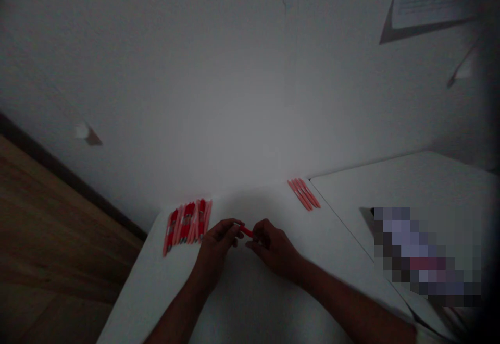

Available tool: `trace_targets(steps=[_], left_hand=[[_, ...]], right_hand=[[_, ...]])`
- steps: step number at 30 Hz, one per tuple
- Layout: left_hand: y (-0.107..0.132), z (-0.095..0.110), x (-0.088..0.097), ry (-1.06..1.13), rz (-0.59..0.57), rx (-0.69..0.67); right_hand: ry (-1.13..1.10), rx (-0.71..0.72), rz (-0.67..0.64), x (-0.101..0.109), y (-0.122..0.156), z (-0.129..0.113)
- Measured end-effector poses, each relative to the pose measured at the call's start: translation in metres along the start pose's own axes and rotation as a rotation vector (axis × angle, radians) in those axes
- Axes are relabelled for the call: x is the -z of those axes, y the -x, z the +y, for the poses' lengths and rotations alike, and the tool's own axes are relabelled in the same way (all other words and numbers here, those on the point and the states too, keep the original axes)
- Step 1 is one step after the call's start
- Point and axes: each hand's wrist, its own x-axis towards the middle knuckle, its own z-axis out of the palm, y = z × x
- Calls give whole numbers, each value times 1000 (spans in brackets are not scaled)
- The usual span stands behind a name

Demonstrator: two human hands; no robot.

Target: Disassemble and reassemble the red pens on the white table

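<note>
Left hand (pixel 215 247): nearest of the things on the table, curled almost closed, with its fingertips pinched on the left end of a short red tube (pixel 246 231).

Right hand (pixel 274 248): just right of the left hand, also nearly closed, with its fingertips on the tube's right end. The exact grip is too dark to make out.

Short red tube: held level in the narrow gap between both hands, above the table, with a small pale tip showing at its left end.

White table (pixel 244 302): runs under both forearms and away from the person, and its left edge meets the floor.

Left pen row (pixel 187 224): red and pink pens lying side by side on the table, just left of the left hand and almost touching it.

Far pen group (pixel 303 194): a few pink pens lying close together at the table's far edge, well right of the left row.

Second white table (pixel 394 187): butts against the right side of the first table.

Blurred object (pixel 422 255): lies on the second table, too pixelated to name.

Wooden floor (pixel 50 229): spreads along the left, beyond the table's edge.

White wall (pixel 234 83): rises beyond both tables, with a sheet of printed paper (pixel 425 0) at the far right.
</note>
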Motion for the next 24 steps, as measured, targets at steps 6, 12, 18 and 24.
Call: trace_targets(steps=[6, 12, 18, 24], left_hand=[[0, -1, 0, 16, 4, -9], [0, -2, -1, 42, 7, -16], [-1, -1, 0, 14, 14, 3], [0, 1, 0, 0, 9, -5]], right_hand=[[-11, 39, -55, 2, -1, -2], [27, 82, -83, 5, -1, -5], [11, 15, 9, 1, -1, 0], [10, 10, 11, 2, -1, -2]])
